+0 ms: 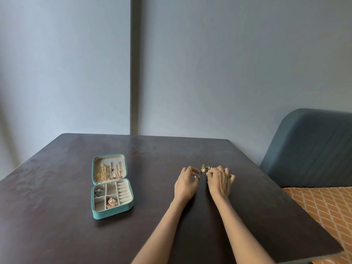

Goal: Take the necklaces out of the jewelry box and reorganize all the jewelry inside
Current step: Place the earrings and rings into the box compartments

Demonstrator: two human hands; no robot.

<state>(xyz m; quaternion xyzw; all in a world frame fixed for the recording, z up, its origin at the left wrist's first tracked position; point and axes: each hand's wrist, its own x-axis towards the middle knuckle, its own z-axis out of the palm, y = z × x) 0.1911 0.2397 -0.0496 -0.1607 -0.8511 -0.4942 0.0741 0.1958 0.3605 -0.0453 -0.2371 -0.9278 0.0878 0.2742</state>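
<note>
A teal jewelry box [112,211] lies open on the dark table [57,216], left of my hands. Gold and rose necklaces [109,171] hang in its lid. Its tray holds a dark piece [99,192] at the upper left and a rose-gold piece [112,202] at the lower middle. Several small gold rings [205,168] lie on the table beyond my fingertips. My left hand [185,184] pinches a ring [197,177] between thumb and finger. My right hand [220,180] rests curled beside the rings; what its fingertips touch is hidden.
The table's right edge [297,206] runs close to my right arm. Beyond it stands a blue upholstered headboard or seat back [312,149] over an orange patterned cover [327,210]. A grey wall rises behind the table.
</note>
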